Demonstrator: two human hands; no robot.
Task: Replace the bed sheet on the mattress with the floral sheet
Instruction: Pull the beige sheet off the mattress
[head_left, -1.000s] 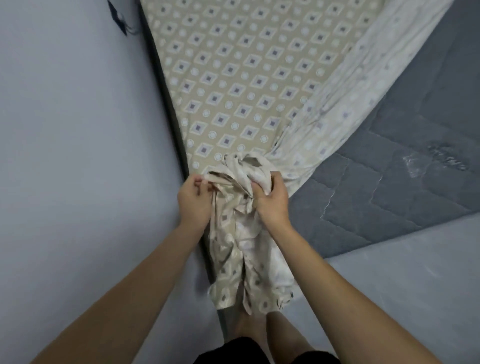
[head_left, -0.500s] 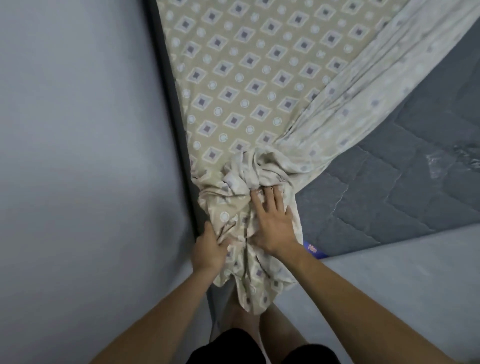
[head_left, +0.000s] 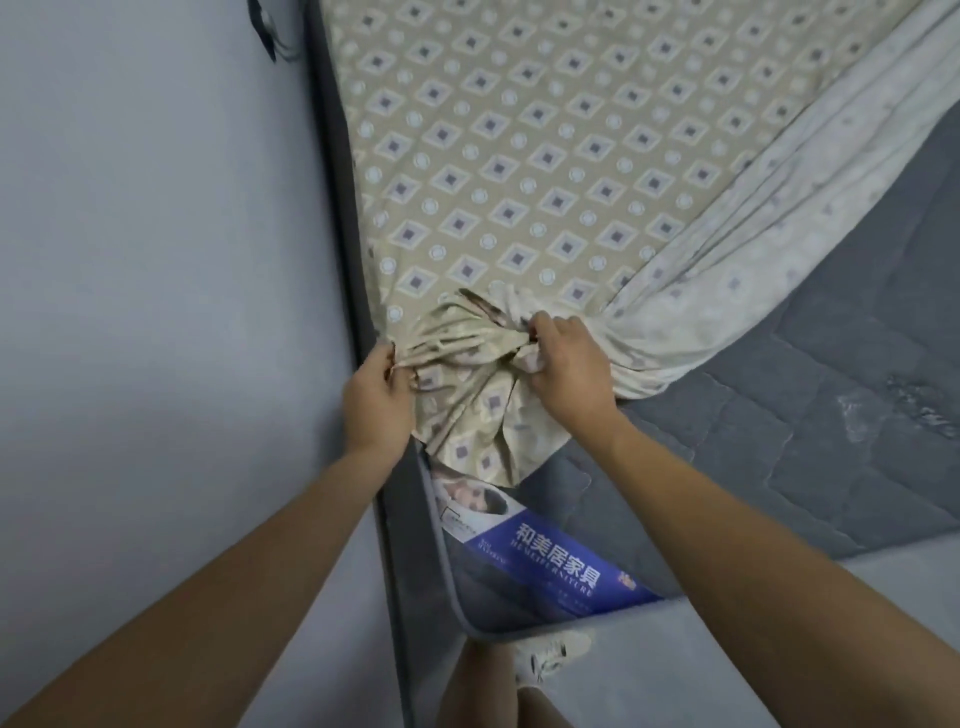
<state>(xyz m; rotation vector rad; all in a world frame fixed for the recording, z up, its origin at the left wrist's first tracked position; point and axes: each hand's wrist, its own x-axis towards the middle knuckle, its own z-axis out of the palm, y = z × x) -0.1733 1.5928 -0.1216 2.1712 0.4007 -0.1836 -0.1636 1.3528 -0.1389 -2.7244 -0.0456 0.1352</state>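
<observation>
Two hands of ours hold one sheet (head_left: 519, 171). It is tan, with little grey squares inside pale diamonds and small white rings in between. It lies flat over the far part of the mattress (head_left: 810, 431), next to the wall (head_left: 156, 260). On the right its edge is folded back, and there we see the pale underside in long soft folds.

Near us the sheet is all bunched up into a crumpled lump at the corner. Some of it hangs down over the mattress in a loose flap.

Our left hand (head_left: 378, 397) is at the wall side of the lump. Its fingers are curled and pinch a fold of the cloth. Our right hand (head_left: 566, 366) is on the other side of the lump. Its fingers are curled down into the cloth and grip it tight. The lump sits between the two hands.

The mattress is dark grey with stitched lines, and the right part of it is bare. At its near corner we see a blue label (head_left: 550, 566) with white writing. The label lies just below the hanging flap.

Below the corner is a pale floor (head_left: 753, 649). We can see our legs there, and a light shoe (head_left: 545, 662) by the mattress edge.
</observation>
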